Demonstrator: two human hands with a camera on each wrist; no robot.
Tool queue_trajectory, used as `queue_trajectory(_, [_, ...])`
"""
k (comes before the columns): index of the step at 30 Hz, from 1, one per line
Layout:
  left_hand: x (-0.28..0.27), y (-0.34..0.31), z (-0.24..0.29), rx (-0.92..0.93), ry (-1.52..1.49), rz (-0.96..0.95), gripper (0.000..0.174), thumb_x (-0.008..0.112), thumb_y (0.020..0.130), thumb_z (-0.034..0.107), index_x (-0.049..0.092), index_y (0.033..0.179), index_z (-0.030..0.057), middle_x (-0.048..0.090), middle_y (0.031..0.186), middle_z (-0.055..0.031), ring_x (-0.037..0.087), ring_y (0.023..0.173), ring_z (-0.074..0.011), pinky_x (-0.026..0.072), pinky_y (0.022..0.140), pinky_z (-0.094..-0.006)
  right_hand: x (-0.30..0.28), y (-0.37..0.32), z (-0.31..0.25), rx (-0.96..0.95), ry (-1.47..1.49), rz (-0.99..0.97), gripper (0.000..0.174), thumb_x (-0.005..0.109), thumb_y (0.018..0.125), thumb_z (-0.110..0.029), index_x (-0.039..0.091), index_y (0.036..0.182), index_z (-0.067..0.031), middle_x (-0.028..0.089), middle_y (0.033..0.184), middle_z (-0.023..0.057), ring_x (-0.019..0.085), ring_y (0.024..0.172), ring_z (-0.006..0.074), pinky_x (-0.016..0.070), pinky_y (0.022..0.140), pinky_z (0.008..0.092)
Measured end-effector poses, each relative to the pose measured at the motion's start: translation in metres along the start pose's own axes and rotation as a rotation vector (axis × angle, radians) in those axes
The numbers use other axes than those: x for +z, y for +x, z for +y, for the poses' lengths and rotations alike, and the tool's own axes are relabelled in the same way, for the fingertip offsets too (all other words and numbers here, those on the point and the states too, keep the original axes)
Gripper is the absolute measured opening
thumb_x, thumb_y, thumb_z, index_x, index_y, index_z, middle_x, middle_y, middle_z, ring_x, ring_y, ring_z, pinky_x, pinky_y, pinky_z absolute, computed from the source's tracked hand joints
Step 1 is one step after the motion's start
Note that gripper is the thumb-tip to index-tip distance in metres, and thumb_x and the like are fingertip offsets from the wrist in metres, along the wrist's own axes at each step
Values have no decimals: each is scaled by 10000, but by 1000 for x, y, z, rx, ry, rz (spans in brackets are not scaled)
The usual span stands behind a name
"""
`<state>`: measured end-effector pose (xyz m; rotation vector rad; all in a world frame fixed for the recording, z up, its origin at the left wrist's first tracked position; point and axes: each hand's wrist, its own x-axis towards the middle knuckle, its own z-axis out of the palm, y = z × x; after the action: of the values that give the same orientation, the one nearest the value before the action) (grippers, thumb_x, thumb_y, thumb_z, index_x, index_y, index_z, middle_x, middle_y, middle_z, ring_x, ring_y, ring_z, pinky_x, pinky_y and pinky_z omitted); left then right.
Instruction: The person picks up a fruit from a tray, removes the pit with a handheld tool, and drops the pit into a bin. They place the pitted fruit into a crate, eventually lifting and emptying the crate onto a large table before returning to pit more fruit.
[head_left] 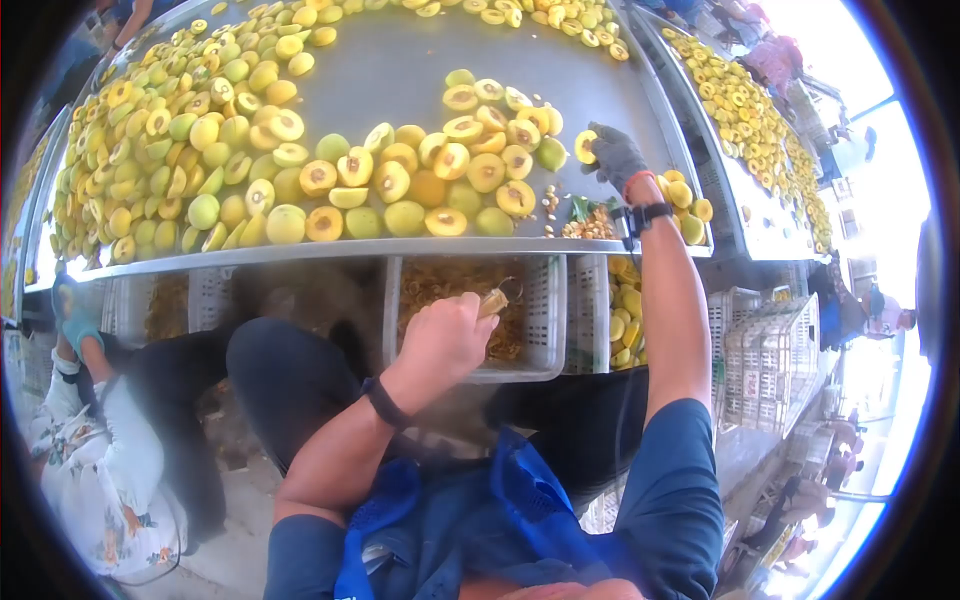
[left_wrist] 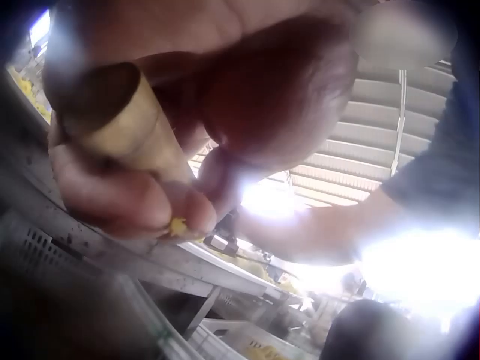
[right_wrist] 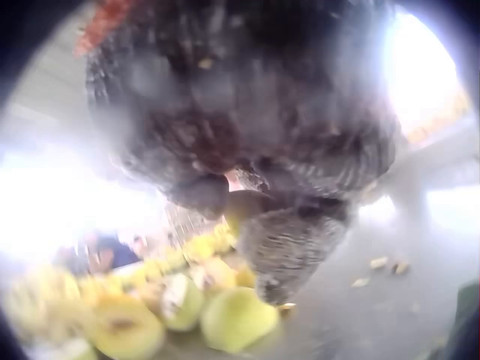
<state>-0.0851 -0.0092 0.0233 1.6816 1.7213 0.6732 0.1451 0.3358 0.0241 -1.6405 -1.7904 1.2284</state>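
Note:
My bare left hand (head_left: 440, 345) grips the wooden handle (head_left: 492, 303) of a pitting tool, whose thin curved metal loop (head_left: 513, 288) points away to the right, over a crate. Close up in the left wrist view, the fingers curl round the round wooden handle (left_wrist: 161, 146). My right hand (head_left: 617, 158), in a dark grey glove, pinches a yellow peach half (head_left: 586, 147) over the metal table. In the right wrist view the gloved fingers (right_wrist: 292, 247) partly hide this peach half (right_wrist: 241, 208). Left of that hand lie several cut peaches (head_left: 487, 172), some with brown pits showing.
Whole and halved peaches (head_left: 200, 130) heap on the metal table (head_left: 390, 75). Loose pits (head_left: 590, 225) lie at its near edge, beside more halves (head_left: 685, 205). Below stand a crate of scraps (head_left: 545, 345) and a crate of yellow halves (head_left: 627, 310). Another person's gloved hand (head_left: 78, 315) is at left.

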Motion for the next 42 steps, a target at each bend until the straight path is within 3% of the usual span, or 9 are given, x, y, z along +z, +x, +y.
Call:
queue_trajectory(3, [-1,2,4,15,-385,-36,272,640,993,217,584,858,-12,620,657,-123,632,586,-238,500,574,-383,-19,-66,4,-51,583,-227,485,610,942,-91,567,1419,-20,694,1196,137,716,851,177,570,666,263])
queue_trajectory(7, [4,0,20,-48,-752,-104,297,589,1040,226,566,844,5,573,649,-33,518,506,-89,414,480,-266,9,-134,26,-605,97,-66,530,602,921,-41,553,1449,-27,699,1183,138,686,812,128,573,671,262])
queue_trajectory(9, [7,-1,25,-52,-781,-111,305,569,1054,236,569,850,10,571,655,-14,494,479,-64,383,450,-249,24,-181,2,-391,242,-98,543,626,926,-65,543,1461,-23,707,1180,127,681,873,136,566,734,262])
queue_trajectory(14, [20,-9,37,-2,-778,-36,325,561,1063,255,565,846,12,563,637,-20,496,482,-72,390,453,-261,67,-240,0,-437,85,60,537,695,924,-129,572,1439,-36,715,1154,150,664,996,187,535,879,336])
queue_trajectory(19, [31,-10,38,65,-625,98,362,570,1062,273,565,820,4,560,613,-27,520,507,-97,411,484,-302,86,-263,7,-498,-42,174,528,648,944,-30,552,1463,-56,694,1128,103,617,815,136,499,690,280])
queue_trajectory(22, [35,-11,42,95,-527,156,383,569,1062,282,565,810,-6,560,606,-41,534,531,-118,422,506,-334,94,-277,-5,-485,60,205,554,653,931,-32,534,1472,-58,711,1192,200,691,1101,313,524,953,365])
queue_trajectory(30, [55,-11,43,292,-259,263,371,522,1075,243,563,801,-4,492,597,-92,540,521,-210,402,511,-424,93,-286,0,-593,-25,225,546,606,861,-23,559,1404,-41,696,1090,224,672,993,396,540,879,454])
queue_trajectory(35, [38,-18,83,-237,-696,-133,399,495,1087,346,543,799,74,415,552,28,364,382,-77,264,341,-273,87,-273,29,-628,-40,272,540,673,874,-126,553,1384,5,692,1077,211,669,994,389,544,825,439])
queue_trajectory(42, [57,-38,110,-159,-682,-303,470,505,1079,355,497,721,51,410,535,-1,351,357,-93,255,339,-280,64,-306,57,-526,-184,333,509,710,821,-130,604,1306,-14,708,1010,232,680,980,425,545,842,466])
